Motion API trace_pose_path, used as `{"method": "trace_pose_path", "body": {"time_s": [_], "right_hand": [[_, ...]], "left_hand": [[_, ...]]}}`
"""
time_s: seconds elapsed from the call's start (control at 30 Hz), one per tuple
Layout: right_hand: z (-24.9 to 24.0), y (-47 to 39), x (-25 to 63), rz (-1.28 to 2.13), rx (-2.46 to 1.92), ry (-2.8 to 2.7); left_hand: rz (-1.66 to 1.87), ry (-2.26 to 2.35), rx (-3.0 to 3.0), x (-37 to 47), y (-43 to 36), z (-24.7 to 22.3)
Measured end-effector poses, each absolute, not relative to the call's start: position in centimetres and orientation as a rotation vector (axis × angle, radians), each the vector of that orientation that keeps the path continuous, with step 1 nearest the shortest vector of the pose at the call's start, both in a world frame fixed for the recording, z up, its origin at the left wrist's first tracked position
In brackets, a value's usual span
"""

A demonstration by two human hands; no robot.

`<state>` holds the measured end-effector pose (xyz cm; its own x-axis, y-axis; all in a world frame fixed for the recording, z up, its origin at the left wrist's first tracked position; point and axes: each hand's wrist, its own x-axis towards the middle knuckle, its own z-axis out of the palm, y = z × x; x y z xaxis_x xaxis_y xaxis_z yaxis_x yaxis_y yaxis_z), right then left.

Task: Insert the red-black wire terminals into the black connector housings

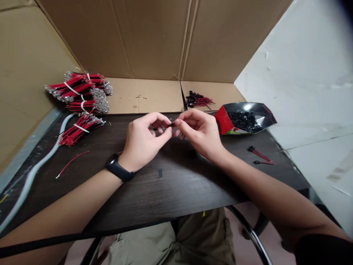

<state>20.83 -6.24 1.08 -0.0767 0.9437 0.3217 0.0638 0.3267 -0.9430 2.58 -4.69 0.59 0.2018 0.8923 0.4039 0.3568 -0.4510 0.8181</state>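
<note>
My left hand (145,136), with a black band at the wrist, is closed around thin wires; dark strands and silvery ends (163,128) show between its fingers. My right hand (200,132) pinches a small black connector housing (172,124) between thumb and forefinger. Both sets of fingertips meet at this housing, above the middle of the dark table. How far the wire ends reach into it is hidden by my fingers. Right of my hands, an open red and black packet (224,119) holds many loose black housings (245,120).
Banded bundles of red and black wires (79,92) lie at the left, another bundle (79,130) nearer. One loose red wire (72,162) rests below them. Wired connectors form a pile (198,99) on the cardboard (143,97); a few more (257,152) lie right. A pale hose (41,165) runs along the left.
</note>
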Motion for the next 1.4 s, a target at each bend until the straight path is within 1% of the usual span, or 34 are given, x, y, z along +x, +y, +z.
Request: {"method": "trace_pose_path", "body": {"time_s": [0.1,0.2,0.37,0.5,0.63,0.77,1.07,1.4], "right_hand": [[1.4,-6.2,20.8,0.956,-0.986,-1.365],[1.8,-5.7,21.4,0.932,-0.994,-1.266],[2.0,-4.2,23.1,0.873,-1.062,-1.12],[1.7,-4.1,23.1,0.83,-1.05,-1.256],[1.7,-5.1,21.9,0.734,-1.012,-1.441],[2.0,-5.8,21.4,0.635,-0.981,-1.519],[1.7,-6.0,21.8,0.634,-0.995,-1.595],[2.2,-6.2,21.7,0.491,-1.0,-1.678]], "left_hand": [[1.229,1.253,2.044,2.4,-4.8,0.8],[1.225,1.255,2.047,2.3,-4.8,1.0],[1.219,1.14,1.769,2.4,-4.3,1.2],[1.146,0.89,1.353,2.4,-4.1,1.4],[1.075,0.794,1.15,2.2,-4.0,1.6],[1.077,0.792,1.1,2.0,-4.0,1.6],[1.048,0.829,1.087,2.1,-3.9,1.3],[1.024,0.747,1.016,2.1,-3.8,1.0]]}}
